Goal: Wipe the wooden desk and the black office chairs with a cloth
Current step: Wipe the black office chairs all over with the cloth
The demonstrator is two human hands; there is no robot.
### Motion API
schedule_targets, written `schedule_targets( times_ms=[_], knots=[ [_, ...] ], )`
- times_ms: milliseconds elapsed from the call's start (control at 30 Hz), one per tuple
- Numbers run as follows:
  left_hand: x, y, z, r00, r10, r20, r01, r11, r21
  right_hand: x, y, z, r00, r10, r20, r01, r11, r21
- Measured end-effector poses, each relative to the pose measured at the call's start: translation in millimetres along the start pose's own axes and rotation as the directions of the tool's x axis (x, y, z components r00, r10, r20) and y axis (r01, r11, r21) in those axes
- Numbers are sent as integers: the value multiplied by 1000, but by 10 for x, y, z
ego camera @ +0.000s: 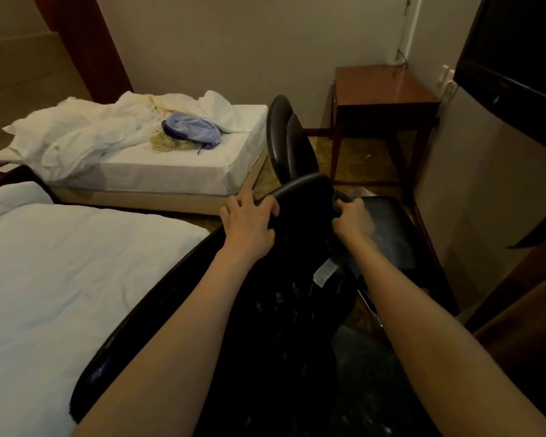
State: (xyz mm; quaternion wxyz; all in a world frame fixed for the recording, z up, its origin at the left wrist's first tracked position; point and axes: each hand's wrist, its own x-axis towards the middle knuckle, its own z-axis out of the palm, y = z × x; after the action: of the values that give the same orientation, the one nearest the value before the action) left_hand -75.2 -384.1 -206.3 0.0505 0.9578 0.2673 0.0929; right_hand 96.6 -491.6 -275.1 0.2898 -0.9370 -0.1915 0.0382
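A black office chair leans tilted in front of me, its back stretching from the lower middle up to the centre. My left hand grips the top edge of that chair's back. My right hand holds a small dark cloth bunched in its fingers against the right side of the chair's back. A second black chair stands behind, between the bed and the wooden desk in the far corner. A dusty black seat shows to the right of my right hand.
A bed with rumpled white sheets and a blue cloth lies at the back left. Another white bed fills the near left. A dark television hangs at the upper right above a pale cabinet.
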Motion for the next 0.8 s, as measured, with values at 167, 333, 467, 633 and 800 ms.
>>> schedule_targets(
  times_ms=[167,333,467,633,800],
  knots=[
    [-23,4,-9,1000,-6,-3,6,1000,14,67,-78,-133,986,124,110,-116,991,-71],
    [-64,53,-21,1000,15,5,-15,999,34,56,190,-166,973,157,169,-188,964,186],
    [-53,6,-17,1000,21,-12,-20,999,50,-198,63,-35,996,-83,-35,90,933,348],
    [-52,-28,61,996,47,-78,-38,992,121,-780,15,399,943,-330,-43,332,925,184],
    [-58,-27,109,993,63,-97,-45,983,176,-1412,136,717,889,-447,102,421,884,203]
  ],
)
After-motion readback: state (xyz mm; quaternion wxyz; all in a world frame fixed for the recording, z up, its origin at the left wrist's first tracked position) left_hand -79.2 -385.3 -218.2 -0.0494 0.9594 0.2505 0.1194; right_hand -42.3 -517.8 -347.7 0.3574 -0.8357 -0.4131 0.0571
